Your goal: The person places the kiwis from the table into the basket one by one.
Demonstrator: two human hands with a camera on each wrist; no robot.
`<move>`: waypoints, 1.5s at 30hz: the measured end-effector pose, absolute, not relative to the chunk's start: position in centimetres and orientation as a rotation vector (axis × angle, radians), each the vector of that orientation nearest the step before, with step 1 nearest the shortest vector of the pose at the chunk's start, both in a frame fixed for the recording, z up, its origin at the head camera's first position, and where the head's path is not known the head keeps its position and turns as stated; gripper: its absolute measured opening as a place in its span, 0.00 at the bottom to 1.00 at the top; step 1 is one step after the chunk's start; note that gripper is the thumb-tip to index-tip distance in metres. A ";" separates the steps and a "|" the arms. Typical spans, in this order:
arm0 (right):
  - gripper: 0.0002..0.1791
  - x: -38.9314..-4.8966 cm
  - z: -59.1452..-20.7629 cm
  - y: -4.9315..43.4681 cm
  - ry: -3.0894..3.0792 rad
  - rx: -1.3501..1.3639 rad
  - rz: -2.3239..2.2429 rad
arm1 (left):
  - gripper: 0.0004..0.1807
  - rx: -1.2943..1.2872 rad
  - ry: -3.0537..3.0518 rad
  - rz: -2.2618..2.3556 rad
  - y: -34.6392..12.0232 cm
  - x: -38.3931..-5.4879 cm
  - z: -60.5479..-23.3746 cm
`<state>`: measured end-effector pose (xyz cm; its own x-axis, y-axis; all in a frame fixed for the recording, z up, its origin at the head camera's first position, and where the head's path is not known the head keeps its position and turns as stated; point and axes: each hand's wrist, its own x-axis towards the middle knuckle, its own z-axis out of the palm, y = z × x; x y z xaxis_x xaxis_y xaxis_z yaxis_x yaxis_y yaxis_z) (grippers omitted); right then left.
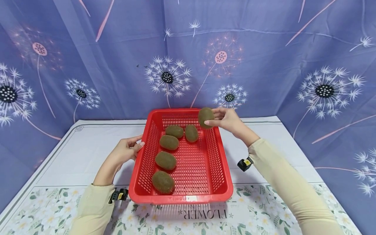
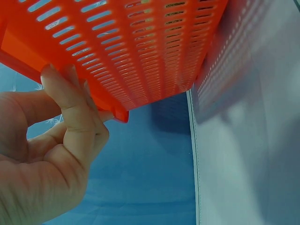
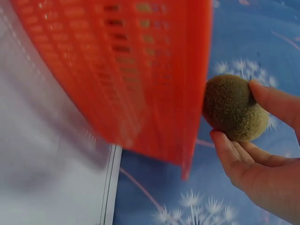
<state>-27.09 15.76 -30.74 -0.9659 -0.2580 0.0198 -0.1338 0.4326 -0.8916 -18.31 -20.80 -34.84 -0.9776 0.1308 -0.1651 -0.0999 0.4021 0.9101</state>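
Observation:
A red plastic basket (image 1: 188, 199) with slotted walls stands on the table. My left hand (image 1: 124, 150) grips its left rim, and the left wrist view has the fingers curled at the basket's rim (image 2: 117, 114). Several brown fuzzy kiwis lie inside: a column along the left side, from the near kiwi (image 1: 163, 182) to the far kiwi (image 1: 174, 131), and one kiwi (image 1: 191, 133) to the right at the back. Above the far right corner, my right hand (image 1: 230, 120) holds another kiwi (image 3: 229, 108) between thumb and fingers, close to the rim.
Under the basket is a table with a white cover (image 1: 73, 153) and a floral strip (image 1: 258, 209) along the front, lettered FLOWER. A blue dandelion-print curtain (image 1: 123, 65) hangs behind the table and at both sides.

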 end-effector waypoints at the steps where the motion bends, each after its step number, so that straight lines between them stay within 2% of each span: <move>1: 0.30 -26.9 -30.8 15.4 2.554 -0.366 -1.558 | 0.29 0.027 2.447 1.612 -20.8 -18.3 -34.9; 12: 0.33 -26.0 -31.6 12.1 2.588 -0.480 -1.290 | 0.28 0.030 2.444 1.623 -20.9 -18.4 -35.0; 20: 0.29 -25.6 -32.6 10.7 2.574 -0.586 -1.184 | 0.28 0.030 2.441 1.626 -20.9 -18.4 -35.1; 45: 0.24 -25.6 -34.9 9.8 2.521 -0.671 -0.959 | 0.29 0.086 2.446 1.638 -20.8 -18.3 -34.9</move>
<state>-25.63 9.77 -34.92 -0.8226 -0.5457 -0.1599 -0.3014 0.6569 -0.6911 -18.34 -20.79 -34.94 -0.9791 0.1565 -0.1299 -0.0606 0.3853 0.9208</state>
